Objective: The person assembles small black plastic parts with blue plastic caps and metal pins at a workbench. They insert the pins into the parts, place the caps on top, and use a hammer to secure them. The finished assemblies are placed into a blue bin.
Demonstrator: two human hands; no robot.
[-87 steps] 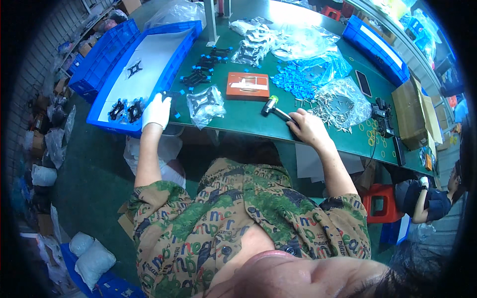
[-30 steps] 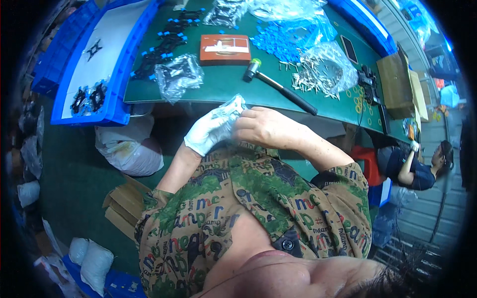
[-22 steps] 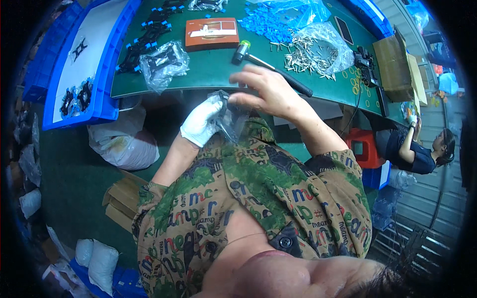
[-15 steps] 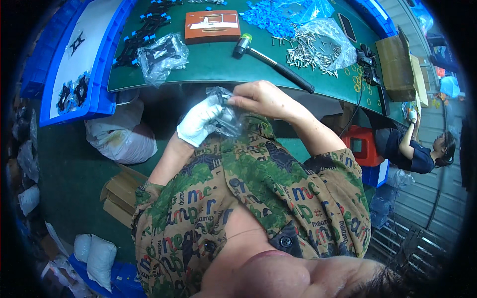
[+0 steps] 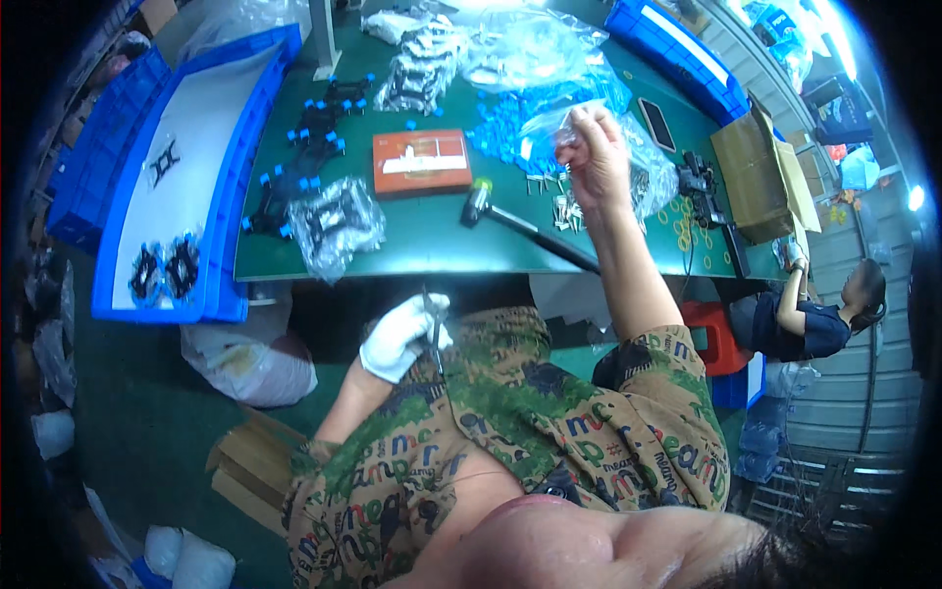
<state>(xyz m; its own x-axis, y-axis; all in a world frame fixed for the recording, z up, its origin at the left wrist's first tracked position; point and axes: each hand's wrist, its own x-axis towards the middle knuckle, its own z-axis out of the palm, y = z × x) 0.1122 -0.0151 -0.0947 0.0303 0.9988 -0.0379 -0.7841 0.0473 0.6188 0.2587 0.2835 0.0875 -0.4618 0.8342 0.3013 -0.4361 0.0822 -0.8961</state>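
My left hand (image 5: 400,342), in a white glove, is closed around a thin dark part (image 5: 434,326), seen nearly edge-on in front of the table edge. My bare right hand (image 5: 597,152) is raised over the table, its fingers pinched on a clear plastic bag (image 5: 551,124). Below that hand lie metal screws (image 5: 566,210), partly hidden by the forearm. Blue plastic pieces (image 5: 498,135) are heaped beside it. A hammer (image 5: 530,232) with a black handle lies nearby, its grip end by my right forearm.
An orange-brown box (image 5: 422,177), a bagged black bracket (image 5: 339,224) and black brackets with blue clips (image 5: 316,147) lie on the green table (image 5: 432,236). A blue tray (image 5: 235,167) is at left. Right are a phone (image 5: 656,125), yellow rings (image 5: 684,236), a cardboard box (image 5: 751,172) and a co-worker (image 5: 810,329).
My hands were together at the bagged part. Now my right hand has moved up over the table with the clear bag, while my left keeps the dark part. The view has tilted up.
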